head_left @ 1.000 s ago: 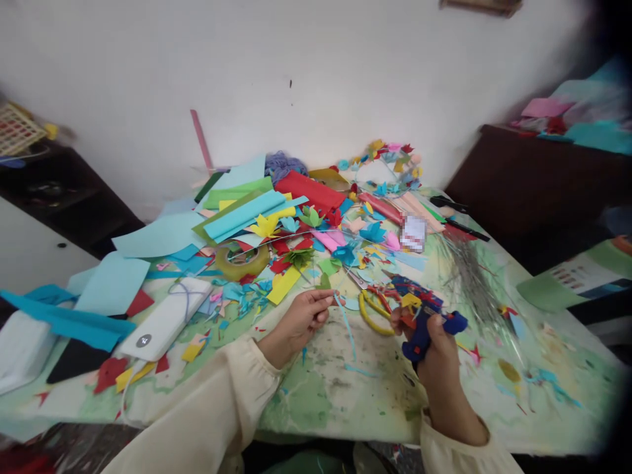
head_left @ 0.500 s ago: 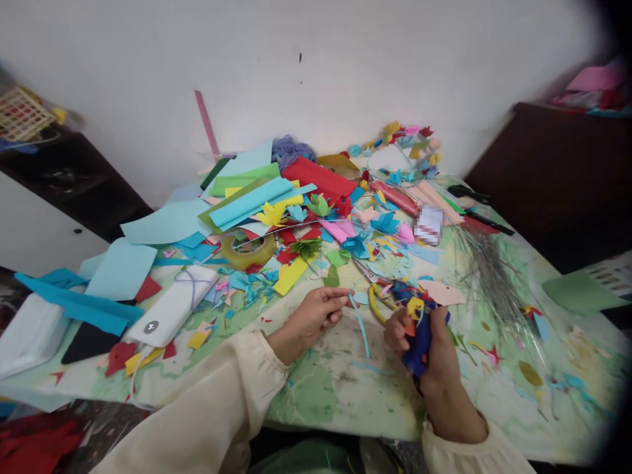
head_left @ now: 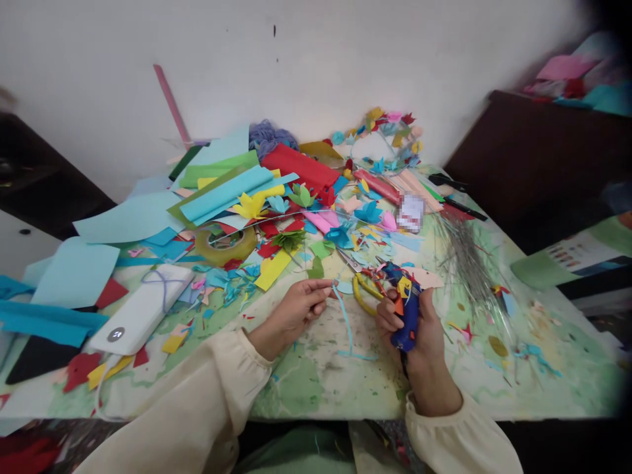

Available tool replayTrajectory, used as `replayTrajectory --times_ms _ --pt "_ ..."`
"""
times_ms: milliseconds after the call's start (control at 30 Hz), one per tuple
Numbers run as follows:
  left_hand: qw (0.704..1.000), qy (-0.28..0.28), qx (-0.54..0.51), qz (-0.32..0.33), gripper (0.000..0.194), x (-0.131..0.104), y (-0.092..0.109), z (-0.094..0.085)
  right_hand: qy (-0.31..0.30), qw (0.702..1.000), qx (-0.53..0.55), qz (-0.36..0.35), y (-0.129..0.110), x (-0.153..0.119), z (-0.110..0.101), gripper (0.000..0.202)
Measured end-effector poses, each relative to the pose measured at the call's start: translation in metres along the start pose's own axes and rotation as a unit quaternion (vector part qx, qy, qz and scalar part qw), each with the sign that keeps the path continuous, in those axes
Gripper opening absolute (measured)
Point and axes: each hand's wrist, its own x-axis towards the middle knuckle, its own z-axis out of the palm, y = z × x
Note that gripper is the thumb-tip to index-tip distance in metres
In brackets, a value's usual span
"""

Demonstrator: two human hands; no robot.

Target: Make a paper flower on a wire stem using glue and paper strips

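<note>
Two hands occupied: your left hand (head_left: 292, 312) pinches narrow light-blue strip (head_left: 344, 313) by upper end; your right hand (head_left: 425, 337) grips blue glue gun (head_left: 409, 321), yellow-handled scissors (head_left: 357, 293) just beside.

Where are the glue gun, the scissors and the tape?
Glue gun (head_left: 409, 318), head view: on its blue handle.
Scissors (head_left: 359, 296), head view: on a yellow handle.
Tape (head_left: 226, 255), head view: on its near side.

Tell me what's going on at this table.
A person's left hand pinches one end of a thin blue strip, which hangs down between the hands. The right hand grips what looks like a blue glue gun. Yellow-handled scissors lie just beyond. Paper flowers, a roll of tape and thin wires are spread over the table.
</note>
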Motion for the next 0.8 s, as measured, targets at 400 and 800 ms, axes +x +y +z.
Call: replayTrajectory --times_ms 400,800 --pt "1.000 0.015 -0.009 -0.014 0.034 -0.0020 0.0040 0.0030 0.008 0.992 -0.114 -0.046 0.0033 -0.0023 -0.0005 0.022" --pt "1.000 0.005 -0.012 0.005 0.032 -0.0006 0.0019 -0.0014 0.102 0.950 -0.273 -0.114 -0.0012 -0.0017 -0.0060 0.023"
